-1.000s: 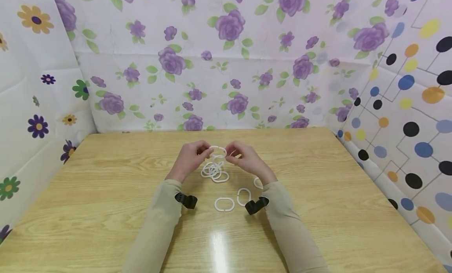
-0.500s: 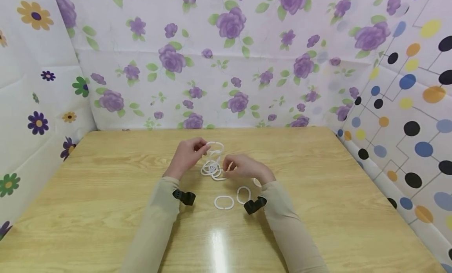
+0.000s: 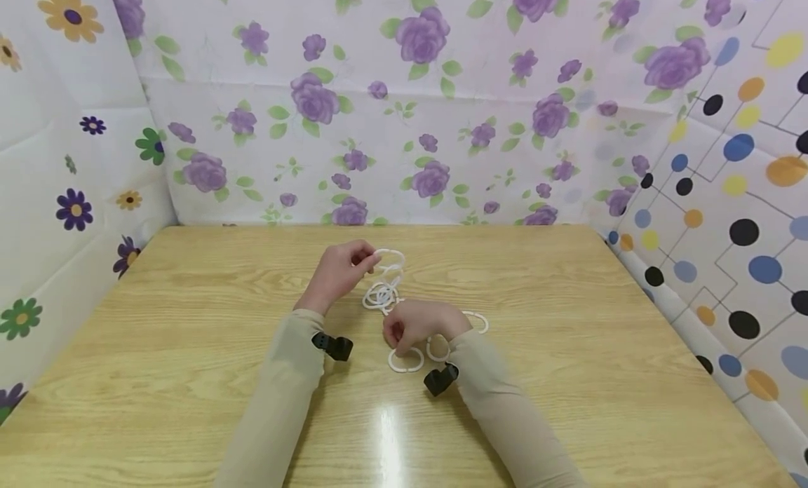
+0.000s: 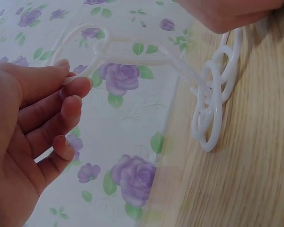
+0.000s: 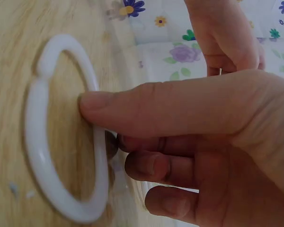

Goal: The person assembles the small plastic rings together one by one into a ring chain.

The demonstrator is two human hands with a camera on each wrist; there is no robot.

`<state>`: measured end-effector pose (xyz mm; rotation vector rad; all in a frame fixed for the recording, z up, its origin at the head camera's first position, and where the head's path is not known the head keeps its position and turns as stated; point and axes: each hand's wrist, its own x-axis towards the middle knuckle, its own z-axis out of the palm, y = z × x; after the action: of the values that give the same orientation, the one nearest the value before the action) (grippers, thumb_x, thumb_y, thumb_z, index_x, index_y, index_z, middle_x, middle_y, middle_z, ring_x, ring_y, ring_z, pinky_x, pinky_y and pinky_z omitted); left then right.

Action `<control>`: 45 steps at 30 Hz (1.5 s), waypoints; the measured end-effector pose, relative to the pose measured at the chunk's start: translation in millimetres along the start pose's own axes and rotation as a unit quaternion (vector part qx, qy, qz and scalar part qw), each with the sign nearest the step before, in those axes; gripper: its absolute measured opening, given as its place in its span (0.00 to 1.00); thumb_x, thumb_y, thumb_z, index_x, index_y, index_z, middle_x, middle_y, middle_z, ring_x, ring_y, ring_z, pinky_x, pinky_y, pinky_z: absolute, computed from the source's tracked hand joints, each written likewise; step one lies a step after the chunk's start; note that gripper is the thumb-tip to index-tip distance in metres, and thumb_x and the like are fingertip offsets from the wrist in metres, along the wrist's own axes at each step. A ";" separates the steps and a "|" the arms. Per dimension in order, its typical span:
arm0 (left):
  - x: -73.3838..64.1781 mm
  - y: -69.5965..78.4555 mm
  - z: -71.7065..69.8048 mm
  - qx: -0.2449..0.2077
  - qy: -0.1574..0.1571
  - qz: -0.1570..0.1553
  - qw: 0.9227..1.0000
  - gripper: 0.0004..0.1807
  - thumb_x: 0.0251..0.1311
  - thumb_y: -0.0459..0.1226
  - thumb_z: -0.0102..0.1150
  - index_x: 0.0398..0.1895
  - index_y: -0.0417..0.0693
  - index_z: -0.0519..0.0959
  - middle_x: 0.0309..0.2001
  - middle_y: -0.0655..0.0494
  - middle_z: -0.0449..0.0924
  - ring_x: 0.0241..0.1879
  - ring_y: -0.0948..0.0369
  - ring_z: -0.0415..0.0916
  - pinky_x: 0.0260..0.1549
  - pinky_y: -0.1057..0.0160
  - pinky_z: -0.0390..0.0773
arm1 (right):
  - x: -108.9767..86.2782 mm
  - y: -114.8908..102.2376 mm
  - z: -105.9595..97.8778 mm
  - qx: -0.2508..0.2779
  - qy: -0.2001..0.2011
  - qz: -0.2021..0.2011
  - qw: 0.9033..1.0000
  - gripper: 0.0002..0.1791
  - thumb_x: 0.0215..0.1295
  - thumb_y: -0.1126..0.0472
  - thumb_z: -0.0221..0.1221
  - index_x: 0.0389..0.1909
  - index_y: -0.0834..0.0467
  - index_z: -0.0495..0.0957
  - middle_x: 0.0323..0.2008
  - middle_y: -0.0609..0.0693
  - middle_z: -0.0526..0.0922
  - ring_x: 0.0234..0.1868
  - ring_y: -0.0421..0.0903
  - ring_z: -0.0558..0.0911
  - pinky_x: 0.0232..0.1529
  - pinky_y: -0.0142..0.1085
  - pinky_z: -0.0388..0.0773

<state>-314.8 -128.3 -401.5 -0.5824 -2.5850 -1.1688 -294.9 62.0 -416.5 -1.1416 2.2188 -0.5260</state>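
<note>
My left hand [image 3: 341, 270] pinches the end link [image 4: 80, 27] of a white plastic chain between thumb and forefinger, holding it up. From there the linked ovals slope down to a small heap [image 3: 381, 296] on the table. My right hand [image 3: 419, 320] is lower and nearer to me, over a single oval link [image 5: 38, 118] with a narrow split in one long side. In the right wrist view, the thumb passes over that link's other long side, with the forefinger behind it, pinching it. This link appears close to the wood. The right hand hides part of the heap.
Two more loose links lie near my right wrist: one link [image 3: 437, 355] just left of the wristband, another link [image 3: 485, 323] beyond the sleeve. The wooden table [image 3: 568, 404] ends at a flowered cloth backdrop [image 3: 252, 144], with patterned cloths at both sides.
My right hand has left the chain's upper end and come down toward me to the loose link. The left hand keeps hold of the end link, nearly in place.
</note>
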 end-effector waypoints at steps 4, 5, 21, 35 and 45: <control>0.9 2.0 0.2 0.003 -0.005 0.004 1.000 0.10 0.68 0.41 0.56 0.38 0.45 0.82 0.28 0.50 0.84 0.26 0.60 0.75 0.27 0.64 0.73 | -2.5 0.1 -1.0 -0.018 -0.005 0.000 1.000 0.06 0.55 0.71 0.64 0.26 0.59 0.77 0.21 0.41 0.71 0.24 0.34 0.68 0.29 0.24 0.64; 1.2 2.2 0.4 0.003 -0.006 0.006 1.000 0.09 0.68 0.41 0.56 0.38 0.45 0.82 0.27 0.50 0.83 0.26 0.60 0.75 0.27 0.64 0.73 | -3.5 0.9 -1.5 -0.016 -0.006 0.002 1.000 0.06 0.57 0.70 0.63 0.27 0.59 0.76 0.23 0.41 0.71 0.25 0.35 0.68 0.30 0.24 0.64; 1.0 3.2 2.7 0.004 -0.030 -0.007 1.000 0.09 0.68 0.41 0.56 0.36 0.46 0.81 0.25 0.50 0.81 0.22 0.60 0.70 0.25 0.64 0.69 | -16.2 17.0 -10.9 0.144 0.090 0.052 0.984 0.02 0.74 0.65 0.49 0.40 0.60 0.67 0.22 0.53 0.81 0.20 0.50 0.83 0.26 0.39 0.81; -0.2 0.0 8.3 0.004 -0.053 -0.017 0.998 0.10 0.68 0.41 0.55 0.37 0.45 0.81 0.28 0.43 0.82 0.23 0.60 0.70 0.27 0.63 0.69 | -24.1 23.3 -22.9 0.196 0.181 0.018 0.964 0.11 0.69 0.70 0.54 0.49 0.64 0.66 0.29 0.61 0.84 0.22 0.45 0.83 0.35 0.52 0.83; 0.3 -2.5 10.4 0.003 -0.057 -0.011 0.998 0.10 0.68 0.42 0.56 0.37 0.46 0.81 0.28 0.44 0.82 0.23 0.61 0.70 0.28 0.63 0.70 | -33.1 26.9 -29.2 0.251 0.265 -0.020 0.931 0.17 0.66 0.71 0.58 0.54 0.63 0.69 0.32 0.67 0.82 0.24 0.50 0.84 0.35 0.54 0.82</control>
<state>-316.8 -121.9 -409.8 -0.6386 -2.6964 -1.1651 -314.8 106.6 -399.6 -0.8314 2.2759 -1.4665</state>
